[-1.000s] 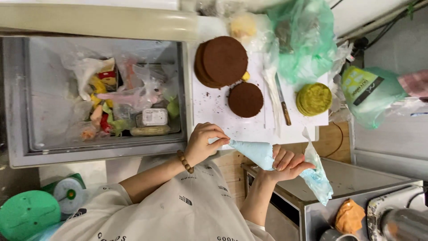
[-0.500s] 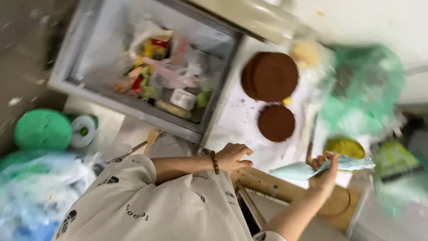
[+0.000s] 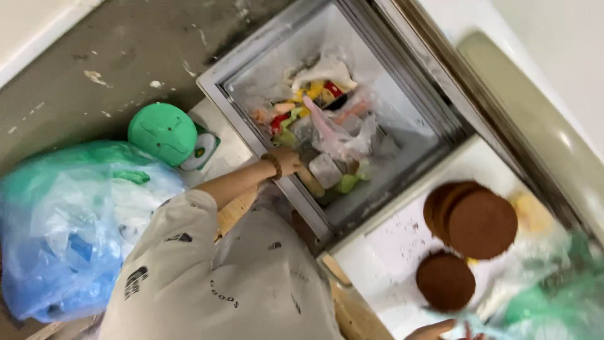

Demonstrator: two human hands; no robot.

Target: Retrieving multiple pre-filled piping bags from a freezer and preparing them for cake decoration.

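A green lid [image 3: 162, 133] is seen at the left, the left hand [image 3: 290, 161] is laid on the chest freezer [image 3: 402, 182] rim, its grip unclear, beside bagged food [image 3: 333, 135], and the right hand [image 3: 434, 329], fingers spread, is placed below brown cake rounds [image 3: 481, 223].

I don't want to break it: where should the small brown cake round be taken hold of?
Grip the small brown round by its outer edge, from the side nearest the right hand. It lies flat and alone on the white board, with its rim bare there.
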